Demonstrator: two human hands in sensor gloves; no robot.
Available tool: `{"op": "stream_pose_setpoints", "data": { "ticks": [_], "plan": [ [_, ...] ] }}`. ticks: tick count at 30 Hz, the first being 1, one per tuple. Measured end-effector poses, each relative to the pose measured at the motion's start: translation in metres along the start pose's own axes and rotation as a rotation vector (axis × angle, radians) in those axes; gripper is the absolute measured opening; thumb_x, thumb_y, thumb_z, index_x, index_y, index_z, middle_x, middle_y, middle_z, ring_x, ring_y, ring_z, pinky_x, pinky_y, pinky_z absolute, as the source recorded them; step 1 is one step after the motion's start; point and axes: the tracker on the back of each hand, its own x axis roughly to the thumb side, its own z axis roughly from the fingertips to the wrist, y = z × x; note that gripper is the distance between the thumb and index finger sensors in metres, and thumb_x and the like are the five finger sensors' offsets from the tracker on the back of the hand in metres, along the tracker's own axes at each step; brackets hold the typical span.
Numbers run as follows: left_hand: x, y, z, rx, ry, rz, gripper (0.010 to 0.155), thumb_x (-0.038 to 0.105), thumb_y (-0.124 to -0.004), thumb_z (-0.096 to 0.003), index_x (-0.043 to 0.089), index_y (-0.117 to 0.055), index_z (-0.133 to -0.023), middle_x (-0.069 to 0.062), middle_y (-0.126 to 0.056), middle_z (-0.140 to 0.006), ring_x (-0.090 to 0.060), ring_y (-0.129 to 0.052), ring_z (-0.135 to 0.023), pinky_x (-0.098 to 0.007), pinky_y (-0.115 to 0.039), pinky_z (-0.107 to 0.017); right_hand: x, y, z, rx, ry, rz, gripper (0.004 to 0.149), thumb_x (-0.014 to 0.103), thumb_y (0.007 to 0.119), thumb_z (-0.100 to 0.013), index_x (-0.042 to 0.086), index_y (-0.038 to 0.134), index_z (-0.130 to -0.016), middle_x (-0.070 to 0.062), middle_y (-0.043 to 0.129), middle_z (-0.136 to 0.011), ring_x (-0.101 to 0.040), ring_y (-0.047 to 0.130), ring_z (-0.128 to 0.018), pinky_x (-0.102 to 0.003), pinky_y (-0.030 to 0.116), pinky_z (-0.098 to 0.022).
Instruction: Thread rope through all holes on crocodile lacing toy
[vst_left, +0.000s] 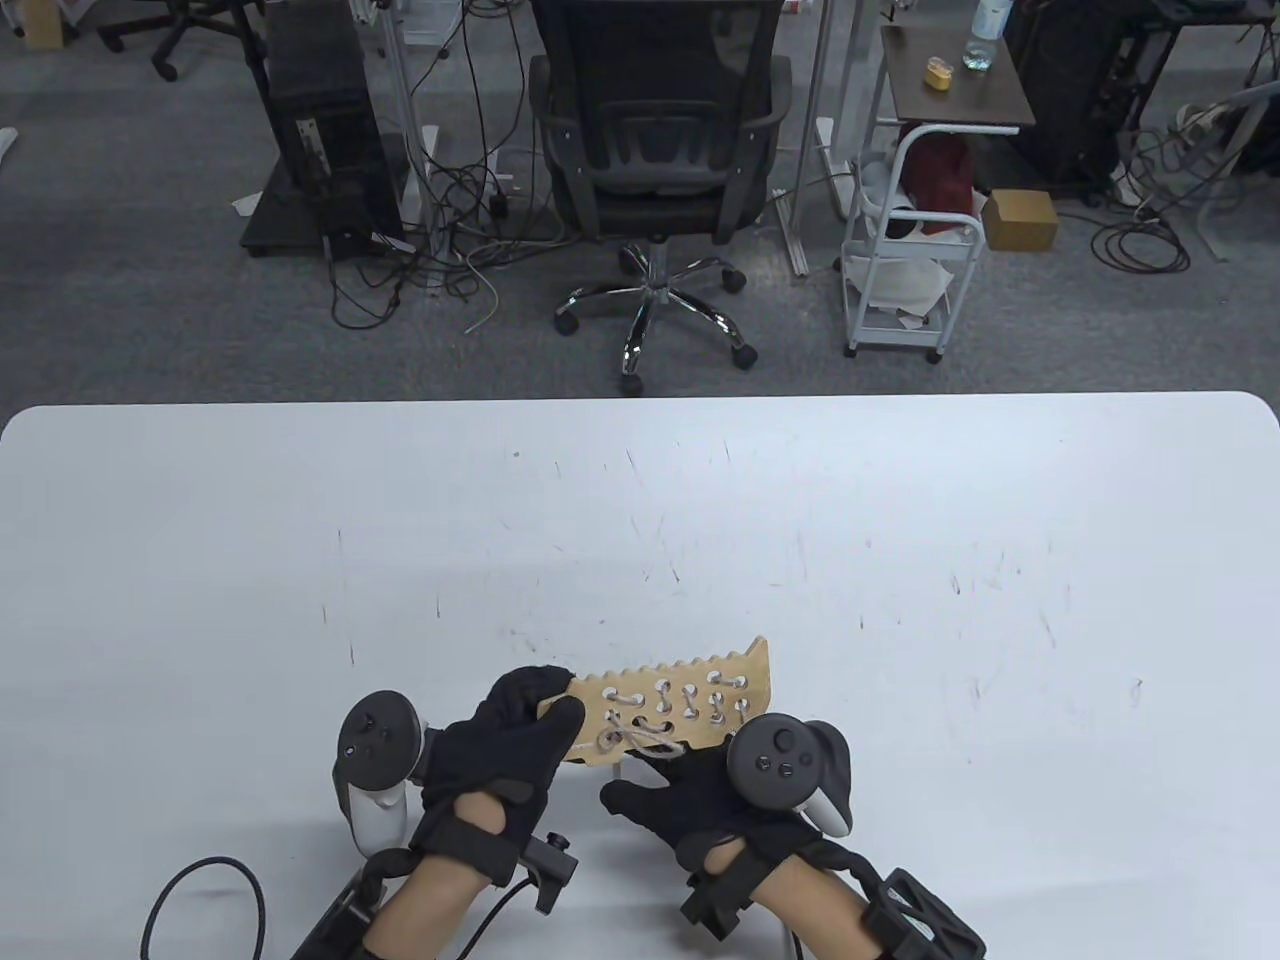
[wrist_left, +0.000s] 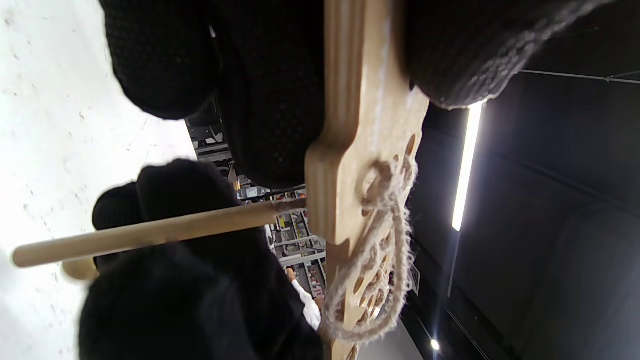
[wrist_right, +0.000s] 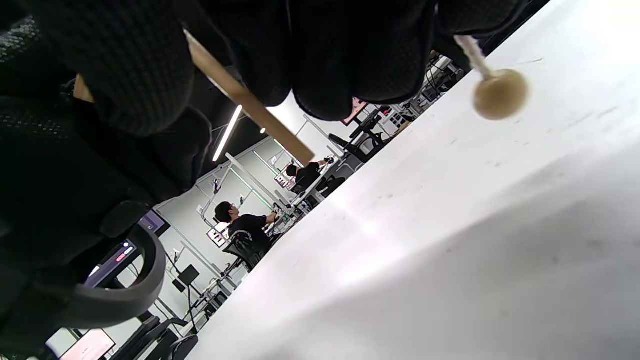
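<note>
White scuffed table (vst_left: 900, 500), office chair (vst_left: 655, 150) behind, L hand (vst_left: 505, 745) grip pinching croc board (vst_left: 680, 705), R hand (vst_left: 700, 795) pinching wood needle (wrist_right: 250, 100).

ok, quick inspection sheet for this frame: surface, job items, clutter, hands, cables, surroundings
Surface: white table, scuffed with small dark marks.
Job's things: wooden crocodile board held above the near edge; rope laced through some holes, others open; wooden needle and end bead below the board.
Clutter: nothing seen on the table.
Hands: left hand grips the board's left end; right hand under the board, fingers around the needle.
Cables: black cable loops at the near-left edge; tangle on the floor.
Surroundings: office chair, white cart, cardboard box.
</note>
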Motion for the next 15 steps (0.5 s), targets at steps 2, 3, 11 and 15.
{"op": "stream_pose_setpoints", "data": {
  "ticks": [2,3,11,15],
  "plan": [
    [0.0002,-0.0038,0.0012,-0.018,0.002,0.01,0.053,0.052,-0.086,-0.0404,0.025,-0.074,-0.084,0.005,-0.097,-0.075,-0.015,-0.111,-0.049,-0.04,-0.088,-0.049,0.0013,0.0004,0.0003,-0.005,-0.005,-0.005,0.062,0.046,0.089,-0.042,0.015,0.076,-0.095,-0.015,0.082,-0.096,-0.044,0.076,-0.084,-0.065,0.053,-0.063],
    [0.0006,-0.005,0.0019,-0.02,0.0,0.015,0.053,0.052,-0.086,-0.0406,0.025,-0.074,-0.084,0.005,-0.097,-0.075,-0.015,-0.111,-0.049,-0.041,-0.088,-0.049,0.0017,0.0005,0.0006,-0.011,-0.007,-0.009,0.061,0.046,0.09,-0.042,0.016,0.077,-0.094,-0.015,0.083,-0.095,-0.043,0.077,-0.084,-0.065,0.054,-0.063],
    [0.0024,-0.0041,0.0023,-0.014,-0.01,0.014,0.053,0.052,-0.085,-0.0408,0.025,-0.074,-0.084,0.007,-0.097,-0.075,-0.015,-0.11,-0.049,-0.04,-0.088,-0.049,0.0016,0.0,0.0006,-0.044,-0.012,-0.039,0.041,0.037,0.089,-0.044,0.022,0.089,-0.082,-0.009,0.093,-0.083,-0.039,0.084,-0.077,-0.063,0.058,-0.062],
    [0.0019,0.0003,0.001,0.002,-0.007,0.017,0.052,0.052,-0.085,-0.041,0.025,-0.074,-0.085,0.007,-0.097,-0.075,-0.015,-0.11,-0.049,-0.04,-0.088,-0.049,0.0006,-0.0014,0.0008,-0.051,-0.01,-0.049,0.042,0.037,0.089,-0.043,0.021,0.09,-0.082,-0.009,0.096,-0.08,-0.039,0.087,-0.075,-0.063,0.059,-0.061]
  ]
}}
